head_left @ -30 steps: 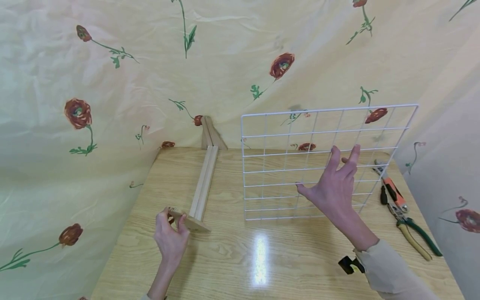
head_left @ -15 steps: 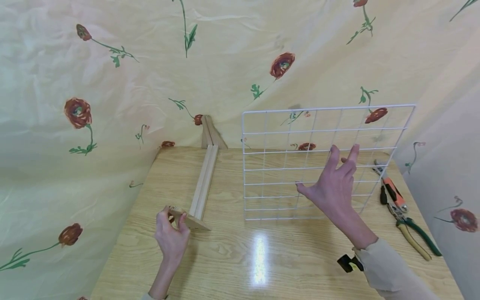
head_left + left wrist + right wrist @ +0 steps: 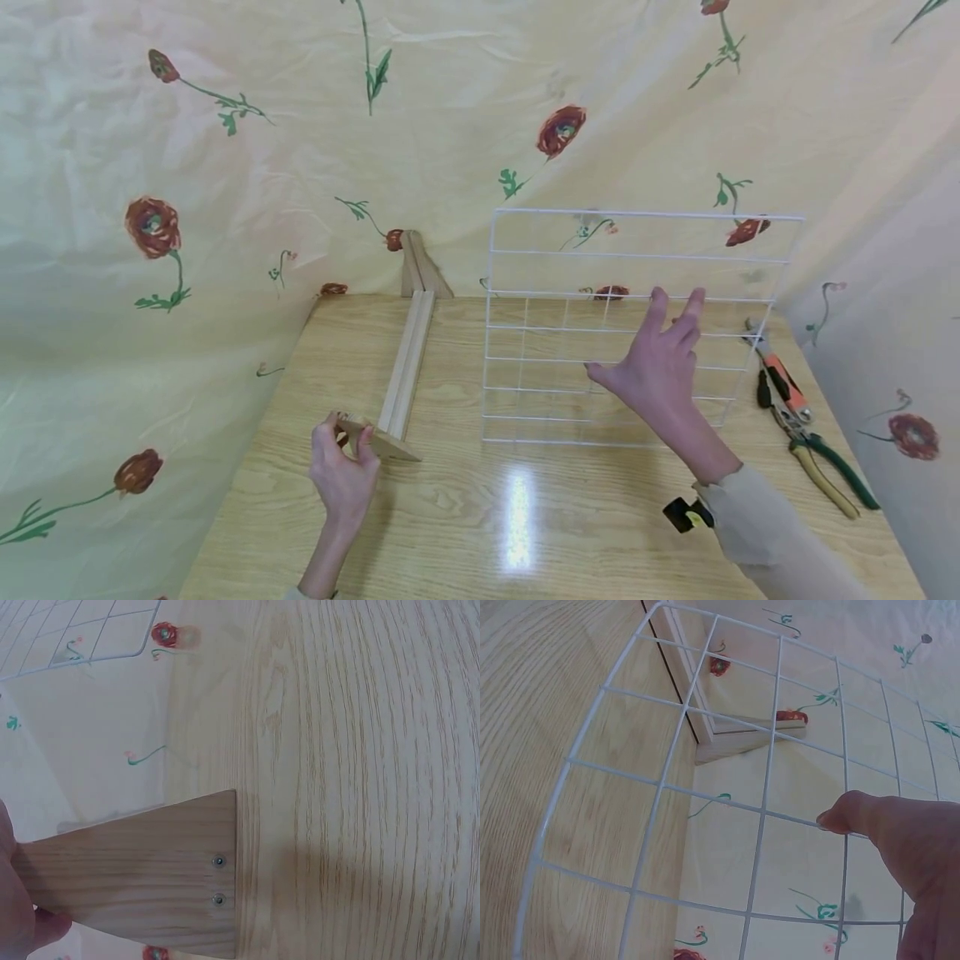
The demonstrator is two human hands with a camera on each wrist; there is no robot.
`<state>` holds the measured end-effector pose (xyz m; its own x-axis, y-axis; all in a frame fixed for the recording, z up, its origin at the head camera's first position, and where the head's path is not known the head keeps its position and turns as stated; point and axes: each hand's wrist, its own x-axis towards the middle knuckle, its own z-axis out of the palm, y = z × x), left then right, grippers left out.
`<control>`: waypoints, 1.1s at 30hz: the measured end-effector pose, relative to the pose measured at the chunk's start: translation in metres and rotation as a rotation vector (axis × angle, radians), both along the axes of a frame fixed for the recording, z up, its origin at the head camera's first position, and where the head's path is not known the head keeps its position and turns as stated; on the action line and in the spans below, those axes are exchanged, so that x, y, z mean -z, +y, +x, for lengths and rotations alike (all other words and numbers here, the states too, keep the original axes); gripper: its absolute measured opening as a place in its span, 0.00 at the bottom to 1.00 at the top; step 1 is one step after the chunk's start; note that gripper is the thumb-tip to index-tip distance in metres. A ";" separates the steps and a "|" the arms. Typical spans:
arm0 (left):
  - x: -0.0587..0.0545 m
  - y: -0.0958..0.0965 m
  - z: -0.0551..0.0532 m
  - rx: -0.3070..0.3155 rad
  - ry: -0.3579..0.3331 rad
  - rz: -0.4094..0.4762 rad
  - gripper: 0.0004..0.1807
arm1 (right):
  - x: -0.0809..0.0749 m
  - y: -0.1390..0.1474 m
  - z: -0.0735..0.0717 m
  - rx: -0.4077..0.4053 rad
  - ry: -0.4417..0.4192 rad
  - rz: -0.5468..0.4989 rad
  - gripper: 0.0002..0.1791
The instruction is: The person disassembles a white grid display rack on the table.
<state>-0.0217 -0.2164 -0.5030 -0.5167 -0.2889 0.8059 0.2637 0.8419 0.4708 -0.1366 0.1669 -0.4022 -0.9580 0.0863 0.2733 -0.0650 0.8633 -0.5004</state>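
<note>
A white wire grid panel (image 3: 489, 329) stands tilted upright over the table in the head view. My right hand (image 3: 660, 358) holds it near its middle with fingers spread wide, the thumb against a wire in the right wrist view. At left lies a wooden stand, a long grooved bar (image 3: 408, 367) between two tapered end pieces. My left hand (image 3: 345, 471) pinches the narrow top of the near end piece (image 3: 386, 442) between fingers and thumb. Two screw heads show on this end piece (image 3: 127, 877) in the left wrist view. The far end piece (image 3: 422, 267) stands by the backdrop.
Green-and-yellow-handled pliers (image 3: 821, 475) and a tool with orange-and-black handles (image 3: 783, 379) lie along the right side of the wood-grain table (image 3: 450, 533). A flowered cloth (image 3: 300, 150) hangs at the back and sides.
The grid panel has turned a little, its top right corner swinging left and its top left corner rising. My right hand has shifted slightly left with it. The left hand stays in place.
</note>
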 end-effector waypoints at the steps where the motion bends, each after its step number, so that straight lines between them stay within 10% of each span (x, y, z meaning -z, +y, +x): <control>1: 0.000 0.000 0.000 -0.002 0.000 0.000 0.31 | 0.000 -0.001 -0.001 0.000 -0.014 -0.003 0.76; 33: 0.002 -0.002 -0.002 -0.016 0.029 -0.012 0.33 | 0.018 -0.029 -0.037 -0.031 -0.221 0.062 0.79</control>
